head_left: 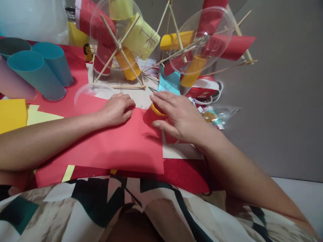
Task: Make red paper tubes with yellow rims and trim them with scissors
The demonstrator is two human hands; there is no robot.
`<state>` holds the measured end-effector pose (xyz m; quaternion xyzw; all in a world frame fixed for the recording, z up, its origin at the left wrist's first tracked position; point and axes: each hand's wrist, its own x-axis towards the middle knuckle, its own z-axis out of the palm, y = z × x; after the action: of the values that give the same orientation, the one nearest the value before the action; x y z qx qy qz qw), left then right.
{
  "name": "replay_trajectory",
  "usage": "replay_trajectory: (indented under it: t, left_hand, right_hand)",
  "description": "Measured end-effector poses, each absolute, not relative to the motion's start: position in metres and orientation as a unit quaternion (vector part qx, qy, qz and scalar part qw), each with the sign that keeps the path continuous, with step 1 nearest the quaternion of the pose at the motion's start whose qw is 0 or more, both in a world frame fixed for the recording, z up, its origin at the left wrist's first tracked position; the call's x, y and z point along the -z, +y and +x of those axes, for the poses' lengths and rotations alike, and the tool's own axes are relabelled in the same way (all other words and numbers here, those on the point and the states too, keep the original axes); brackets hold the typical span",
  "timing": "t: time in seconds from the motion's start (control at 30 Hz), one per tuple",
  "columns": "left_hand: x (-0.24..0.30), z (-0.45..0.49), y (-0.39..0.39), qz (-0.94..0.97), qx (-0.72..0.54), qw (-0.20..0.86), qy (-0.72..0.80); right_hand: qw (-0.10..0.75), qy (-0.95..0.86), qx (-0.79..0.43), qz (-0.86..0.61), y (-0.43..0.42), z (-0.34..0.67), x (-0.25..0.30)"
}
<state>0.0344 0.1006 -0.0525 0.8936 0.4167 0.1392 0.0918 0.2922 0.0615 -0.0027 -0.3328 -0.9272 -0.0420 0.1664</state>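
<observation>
My left hand (117, 108) rests on a red sheet of paper (113, 144), near its far edge. Its fingers are curled in and nothing shows in them. My right hand (178, 114) hovers over the sheet's right side, with thumb and fingers apart. Just beyond its palm is a small red container or roll with a yellow rim (157, 110), partly hidden by the fingers. I cannot tell whether the hand touches it. A dark pointed tip (152, 89) shows behind the right fingertips; the rest of that item is hidden.
Two stick frames with clear plastic discs (174, 64) and coloured paper rolls (128, 64) stand at the back. Blue paper cylinders (37, 75) are at left, near yellow sheets (12, 116). A clear bag (222, 112) lies at right, by a grey wall (282, 101).
</observation>
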Motion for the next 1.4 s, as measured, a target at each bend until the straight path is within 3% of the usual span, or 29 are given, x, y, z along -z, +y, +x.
replay_trajectory:
  t: [0.1, 0.3, 0.4, 0.63, 0.93, 1.4]
  left_hand:
    - [0.053, 0.035, 0.101, 0.893, -0.138, 0.098, 0.417]
    - [0.046, 0.03, 0.103, 0.85, -0.179, 0.181, 0.462]
    - [0.036, 0.024, 0.106, 0.802, -0.232, 0.266, 0.483]
    - [0.017, 0.013, 0.111, 0.732, -0.242, 0.406, 0.491]
    - [0.023, 0.01, 0.117, 0.742, -0.231, 0.403, 0.484]
    - [0.004, 0.006, 0.11, 0.797, -0.149, 0.363, 0.459]
  right_hand:
    - [0.179, -0.917, 0.003, -0.357, 0.059, 0.292, 0.006]
    - [0.467, -0.765, -0.147, -0.418, 0.038, 0.301, -0.012]
    - [0.543, -0.641, -0.234, -0.489, 0.029, 0.305, -0.007]
    - [0.479, -0.525, -0.412, -0.57, 0.022, 0.297, 0.023]
    - [0.338, -0.513, -0.546, -0.569, 0.021, 0.273, 0.029]
    - [0.366, -0.428, -0.615, -0.552, 0.021, 0.265, 0.026]
